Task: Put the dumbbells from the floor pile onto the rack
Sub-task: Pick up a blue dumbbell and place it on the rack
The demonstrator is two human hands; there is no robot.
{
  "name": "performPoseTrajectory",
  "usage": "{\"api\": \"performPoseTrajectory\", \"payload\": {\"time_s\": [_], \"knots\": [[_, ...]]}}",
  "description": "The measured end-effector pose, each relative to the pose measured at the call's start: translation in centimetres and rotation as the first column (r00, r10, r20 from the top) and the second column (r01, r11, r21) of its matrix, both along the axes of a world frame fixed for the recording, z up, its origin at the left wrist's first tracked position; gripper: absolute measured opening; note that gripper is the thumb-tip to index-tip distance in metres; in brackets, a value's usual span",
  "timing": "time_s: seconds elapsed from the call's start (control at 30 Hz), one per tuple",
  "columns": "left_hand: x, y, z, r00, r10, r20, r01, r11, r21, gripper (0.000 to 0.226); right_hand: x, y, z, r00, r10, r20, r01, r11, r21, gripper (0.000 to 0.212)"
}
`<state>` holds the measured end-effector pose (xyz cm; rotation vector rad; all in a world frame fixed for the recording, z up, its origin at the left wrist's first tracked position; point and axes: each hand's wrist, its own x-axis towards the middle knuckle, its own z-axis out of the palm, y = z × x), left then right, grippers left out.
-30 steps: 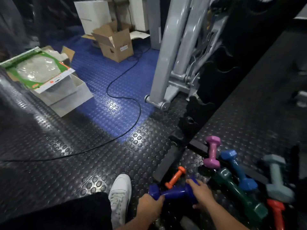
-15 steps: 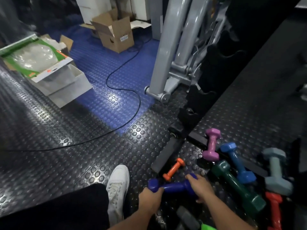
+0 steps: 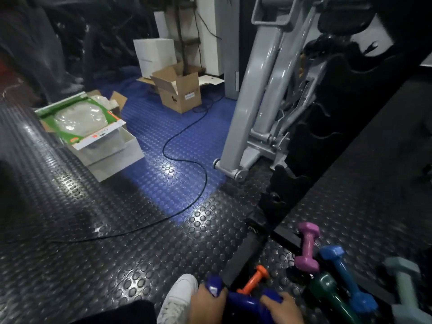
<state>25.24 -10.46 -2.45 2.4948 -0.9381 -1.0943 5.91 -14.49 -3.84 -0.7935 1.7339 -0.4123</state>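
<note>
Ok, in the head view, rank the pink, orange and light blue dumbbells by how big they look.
1. light blue dumbbell, longest of the three
2. pink dumbbell, shorter, thick heads
3. orange dumbbell, thinnest; its near end is hidden behind the dark blue dumbbell, so its full length is unsure

Both hands run off the bottom edge: the left hand (image 3: 207,305) and right hand (image 3: 284,311) hide the ends of the dark blue dumbbell (image 3: 245,301), so each grip is only partly seen. The grey dumbbell (image 3: 405,288) is blurred and cut at the corner. The black rack (image 3: 311,136) is too dark to make out.
</note>
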Motion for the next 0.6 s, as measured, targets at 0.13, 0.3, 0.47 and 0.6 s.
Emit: {"api": "performPoseTrajectory", "payload": {"time_s": [0.13, 0.3, 0.47, 0.6], "knots": [[3.0, -3.8, 3.2, 0.992, -0.097, 0.078, 0.105, 0.989, -0.106, 0.059, 1.8, -1.0, 1.3, 0.986, -0.036, 0.161, 0.027, 0.998, 0.057, 0.054], [5.3, -8.7, 8.2, 0.976, -0.161, 0.147, 0.189, 0.959, -0.210, 0.044, 4.6, -3.9, 8.2, 0.968, -0.074, 0.241, 0.091, 0.994, -0.060, 0.041], [7.4, -14.5, 12.1, 0.950, -0.236, 0.207, 0.285, 0.924, -0.254, 0.046, 5.8, -8.4, 9.7, 0.922, -0.057, 0.382, 0.101, 0.990, -0.094, 0.065], [8.0, -19.9, 16.4, 0.870, -0.350, 0.349, 0.450, 0.851, -0.270, 0.047, 7.1, -10.4, 12.5, 0.868, -0.099, 0.487, 0.168, 0.981, -0.099, 0.059]]}}
